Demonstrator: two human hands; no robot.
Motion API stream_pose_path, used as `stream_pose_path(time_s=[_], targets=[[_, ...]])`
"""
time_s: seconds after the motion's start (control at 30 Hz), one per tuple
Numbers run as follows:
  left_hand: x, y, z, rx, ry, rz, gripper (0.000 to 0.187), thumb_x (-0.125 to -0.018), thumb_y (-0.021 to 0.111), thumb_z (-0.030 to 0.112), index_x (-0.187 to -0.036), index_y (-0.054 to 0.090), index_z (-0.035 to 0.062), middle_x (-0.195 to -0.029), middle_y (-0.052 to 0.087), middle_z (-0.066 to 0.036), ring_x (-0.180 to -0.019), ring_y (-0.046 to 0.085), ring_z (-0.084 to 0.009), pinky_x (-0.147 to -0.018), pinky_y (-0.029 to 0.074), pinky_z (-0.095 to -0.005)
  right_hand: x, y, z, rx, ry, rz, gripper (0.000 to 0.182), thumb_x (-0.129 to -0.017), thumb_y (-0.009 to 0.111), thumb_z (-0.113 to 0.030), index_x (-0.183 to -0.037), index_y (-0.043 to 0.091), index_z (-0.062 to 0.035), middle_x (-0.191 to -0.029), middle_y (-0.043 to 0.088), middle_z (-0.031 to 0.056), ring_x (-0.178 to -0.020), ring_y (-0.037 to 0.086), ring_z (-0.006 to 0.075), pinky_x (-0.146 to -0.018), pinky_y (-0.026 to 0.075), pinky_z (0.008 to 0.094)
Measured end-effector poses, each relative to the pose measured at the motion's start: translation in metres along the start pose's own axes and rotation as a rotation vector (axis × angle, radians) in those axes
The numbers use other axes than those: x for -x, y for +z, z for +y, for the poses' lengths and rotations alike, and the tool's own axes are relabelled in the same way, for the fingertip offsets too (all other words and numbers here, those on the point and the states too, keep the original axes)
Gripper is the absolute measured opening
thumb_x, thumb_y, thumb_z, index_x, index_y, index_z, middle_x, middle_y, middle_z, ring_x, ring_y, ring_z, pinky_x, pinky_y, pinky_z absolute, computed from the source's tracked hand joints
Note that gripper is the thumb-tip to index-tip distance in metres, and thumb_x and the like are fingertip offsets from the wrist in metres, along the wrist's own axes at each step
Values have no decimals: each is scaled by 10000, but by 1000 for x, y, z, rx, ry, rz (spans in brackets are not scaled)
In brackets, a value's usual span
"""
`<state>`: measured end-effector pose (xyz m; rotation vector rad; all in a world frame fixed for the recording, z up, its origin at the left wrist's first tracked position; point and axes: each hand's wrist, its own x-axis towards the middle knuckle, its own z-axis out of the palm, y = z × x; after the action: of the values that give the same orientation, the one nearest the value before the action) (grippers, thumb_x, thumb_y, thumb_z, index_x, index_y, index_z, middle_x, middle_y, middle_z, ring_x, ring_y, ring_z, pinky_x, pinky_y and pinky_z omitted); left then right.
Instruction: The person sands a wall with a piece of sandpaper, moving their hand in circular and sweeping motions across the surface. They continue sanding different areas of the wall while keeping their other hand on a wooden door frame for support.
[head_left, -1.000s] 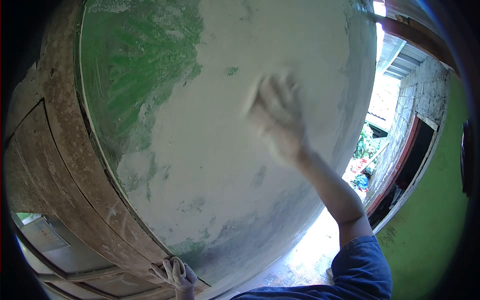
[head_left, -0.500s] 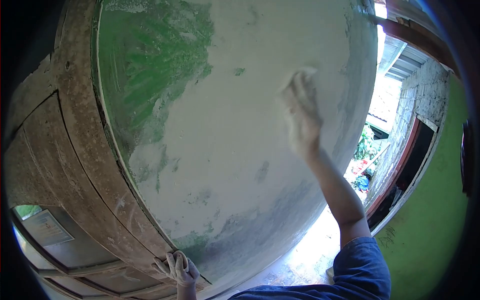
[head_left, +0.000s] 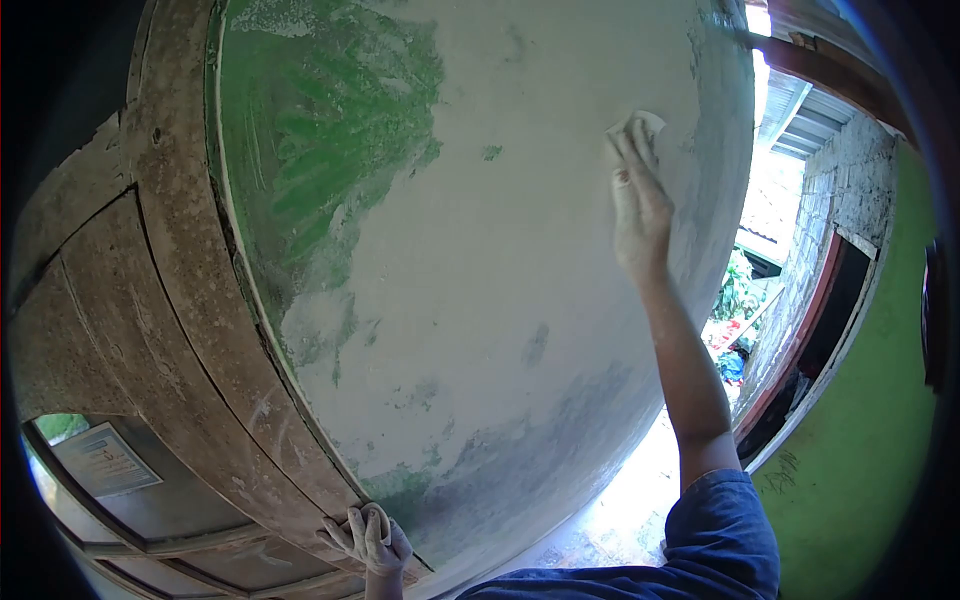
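A pale sheet of sandpaper (head_left: 650, 123) lies against the wall, its edge showing past my fingertips. My right hand (head_left: 642, 200), dusted white, presses it flat with the arm stretched upward. The wall (head_left: 490, 250) is coated in whitish filler, with green paint bare at the upper left and grey patches lower down. At the bottom, my left hand (head_left: 368, 540) rests at the edge of the wooden frame, fingers partly spread and whitened. A curled pale sheet (head_left: 379, 522) sits between its fingers; its kind is hard to make out.
The weathered wooden frame (head_left: 190, 290) runs down the left side, above glazed panes (head_left: 190, 490) with a paper notice (head_left: 107, 460). On the right are a bright opening, a block wall (head_left: 850, 190), a dark doorway (head_left: 815, 350) and a green wall (head_left: 860, 480).
My right hand has moved up and to the right across the wall with the sandpaper. The whole view has shifted slightly; my left hand stays by the frame.
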<state>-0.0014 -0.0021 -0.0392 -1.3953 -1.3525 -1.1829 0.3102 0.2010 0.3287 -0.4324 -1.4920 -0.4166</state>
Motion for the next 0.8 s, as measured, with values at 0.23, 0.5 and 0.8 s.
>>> stream_pose_path(time_s=[0.23,0.5,0.8], targets=[[-12,-2,4,-10,52,8,363,-889,464,162,-1223,473,20,-1386,381,-200,-1301,187,-532,-1044,55,-634,89,28,-44,-20,-729,-422,452,-795,631,-128,-1220,530,-243,-1464,286,-12,-1382,168,200,-1148,79,414],[-5,1,4,2,24,0,375,-870,470,168,-1226,476,50,-1392,380,-181,-1315,171,-513,-1050,30,-631,-4,-11,24,95,-171,-108,392,-857,540,-61,-1215,577,-218,-1408,387,88,-1357,236,292,-1126,135,445],[-8,-3,4,-35,50,-22,361,-885,465,157,-1223,456,28,-1407,345,-200,-1309,169,-527,-1036,51,-649,93,31,-47,-29,-654,-335,357,-817,631,-216,-1167,584,-272,-1441,340,-3,-1384,169,217,-1142,97,428]])
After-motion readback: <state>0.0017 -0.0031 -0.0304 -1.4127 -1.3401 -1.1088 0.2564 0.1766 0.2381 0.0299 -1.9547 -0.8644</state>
